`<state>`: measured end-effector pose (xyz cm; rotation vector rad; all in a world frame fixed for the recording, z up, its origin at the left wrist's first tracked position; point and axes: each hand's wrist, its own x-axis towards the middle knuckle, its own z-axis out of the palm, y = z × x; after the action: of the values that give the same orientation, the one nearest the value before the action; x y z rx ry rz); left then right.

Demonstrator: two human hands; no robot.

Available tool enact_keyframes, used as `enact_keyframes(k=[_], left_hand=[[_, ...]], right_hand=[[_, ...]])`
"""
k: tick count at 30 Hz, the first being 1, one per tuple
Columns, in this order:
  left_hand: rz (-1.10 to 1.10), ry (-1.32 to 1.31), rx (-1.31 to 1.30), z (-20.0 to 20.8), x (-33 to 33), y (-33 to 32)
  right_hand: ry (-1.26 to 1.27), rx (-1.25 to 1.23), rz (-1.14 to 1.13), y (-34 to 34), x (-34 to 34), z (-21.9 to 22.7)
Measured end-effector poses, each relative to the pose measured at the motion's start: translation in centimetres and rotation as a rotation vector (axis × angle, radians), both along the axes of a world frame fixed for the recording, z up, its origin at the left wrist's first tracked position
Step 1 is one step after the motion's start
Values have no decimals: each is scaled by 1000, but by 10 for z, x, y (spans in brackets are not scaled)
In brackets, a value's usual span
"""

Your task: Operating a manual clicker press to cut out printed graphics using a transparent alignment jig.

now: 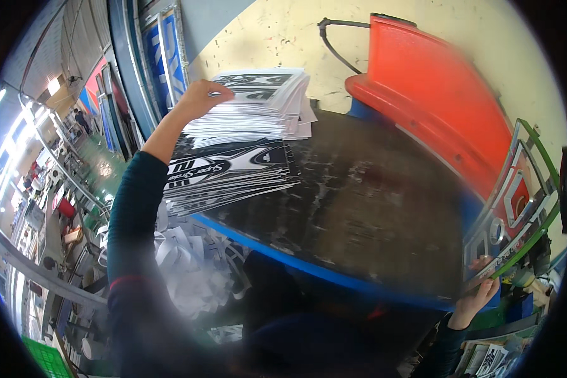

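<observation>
My left hand [203, 101] reaches over a tall stack of printed sheets [242, 123]. Its thumb and fingers pinch near the left edge of the black-and-white top sheet [268, 85], which is slightly blurred. In front of that stack lies a lower, fanned pile of similar printed sheets [233, 167]. At the far right, my right hand [472, 304] grips the bottom of a see-through template [494, 230] with a green-edged frame. The thumb side is in plain sight, and some fingers show through the panel. The template stands tilted at the dark worktable's right end.
The dark, scuffed worktable [365, 208] has a blue edge. A big red machine arm [428, 94] rises behind it. White paper scraps [192, 264] heap below the table's left side. Framed panels [164, 53] lean at the back left. A green crate [44, 358] sits at lower left.
</observation>
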<state>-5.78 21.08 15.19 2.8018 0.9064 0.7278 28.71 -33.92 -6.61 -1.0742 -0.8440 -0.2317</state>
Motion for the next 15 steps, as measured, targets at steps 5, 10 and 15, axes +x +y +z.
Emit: enact_keyframes(k=[5,10,15], left_hand=[[35,-103,115,-26,-3,8],[-5,-164,52,-39,-8,20],[232,-117,324,-40,-22,68]], right_hand=[[2,-15,-7,1,0,5],[35,-19,-33,-6,-3,11],[121,32,-132,-26,-10,8]])
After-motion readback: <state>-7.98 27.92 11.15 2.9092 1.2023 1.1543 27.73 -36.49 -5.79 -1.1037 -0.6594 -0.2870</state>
